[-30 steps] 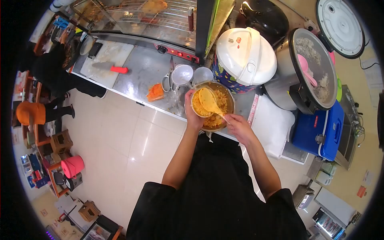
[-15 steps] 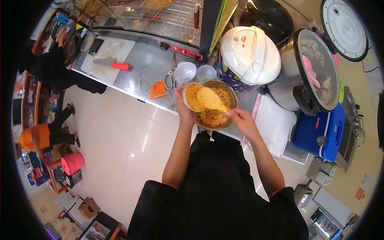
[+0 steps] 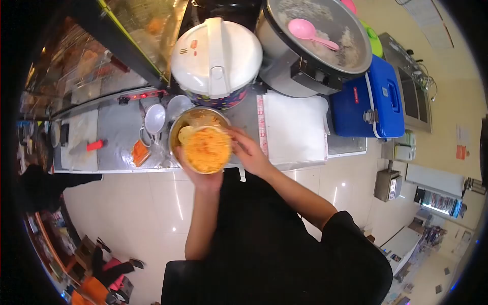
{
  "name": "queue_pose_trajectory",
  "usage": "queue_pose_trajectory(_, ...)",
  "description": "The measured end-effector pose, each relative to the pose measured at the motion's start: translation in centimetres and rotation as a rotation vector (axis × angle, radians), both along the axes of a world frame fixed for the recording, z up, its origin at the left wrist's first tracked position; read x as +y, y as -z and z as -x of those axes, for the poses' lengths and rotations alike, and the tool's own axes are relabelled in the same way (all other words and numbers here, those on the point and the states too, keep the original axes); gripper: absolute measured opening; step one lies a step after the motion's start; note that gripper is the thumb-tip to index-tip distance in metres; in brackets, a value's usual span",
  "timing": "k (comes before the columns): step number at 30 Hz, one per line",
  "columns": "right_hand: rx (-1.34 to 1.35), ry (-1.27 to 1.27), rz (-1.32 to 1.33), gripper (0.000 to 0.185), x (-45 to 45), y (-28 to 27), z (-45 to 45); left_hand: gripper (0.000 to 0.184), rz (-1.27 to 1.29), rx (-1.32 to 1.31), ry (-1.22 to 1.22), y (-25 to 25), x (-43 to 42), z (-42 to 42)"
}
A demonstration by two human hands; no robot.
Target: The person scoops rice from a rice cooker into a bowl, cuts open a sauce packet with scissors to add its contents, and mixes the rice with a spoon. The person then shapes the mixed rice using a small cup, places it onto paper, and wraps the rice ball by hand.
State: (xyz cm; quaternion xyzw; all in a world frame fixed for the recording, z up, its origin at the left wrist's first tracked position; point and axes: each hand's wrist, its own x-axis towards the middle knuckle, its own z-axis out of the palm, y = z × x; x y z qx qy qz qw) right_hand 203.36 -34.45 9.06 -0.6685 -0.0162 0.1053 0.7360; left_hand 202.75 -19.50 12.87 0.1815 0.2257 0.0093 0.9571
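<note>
My left hand (image 3: 202, 178) is wrapped round a small bowl of fried rice (image 3: 207, 150), filled level with yellow-orange grains. At its right side, the fingers of my right hand (image 3: 248, 151) are against the rim, their tips partly hidden. Beneath and behind the small bowl sits a metal mixing bowl (image 3: 175, 124), largely covered by it. A pale rice paddle (image 3: 186, 134) rests in the metal bowl, with only part of it showing.
Left of the metal bowl are white bowls (image 3: 155, 118), scissors (image 3: 146, 138) and an orange packet (image 3: 139, 153). Farther left, a red-handled knife (image 3: 94, 146) lies on a cutting board (image 3: 83, 132). A white-lidded rice cooker (image 3: 201, 61), paper sheets (image 3: 295, 127) and a blue cooler (image 3: 351, 107) stand rightward.
My right hand has let go of the rice paddle, now in the metal bowl, and moved to the small bowl. The small bowl is fuller. My view has swung right.
</note>
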Motion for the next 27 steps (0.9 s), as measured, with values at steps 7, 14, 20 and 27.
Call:
queue_pose_trajectory(7, 0.347, 0.464, -1.060, 0.054, -9.9, -1.0, 4.0, 0.059, -1.222, -0.288, 0.632, 3.4, -12.1, 0.3)
queue_pose_trajectory(14, 0.235, 0.624, -0.754, 0.038, -24.9, 4.1, 2.2, 0.045, -2.016, -0.672, 0.932, 8.5, -16.0, -0.4)
queue_pose_trajectory(20, -0.523, 0.208, 0.795, 0.017, -26.0, 6.6, -3.2, 0.046, -2.136, -0.709, 1.047, 10.1, -15.6, 0.8)
queue_pose_trajectory(27, -0.443, -0.191, 1.086, 0.040, -24.8, 6.0, -2.9, 0.049, -2.124, -0.669, 0.969, 10.4, -15.5, 1.4)
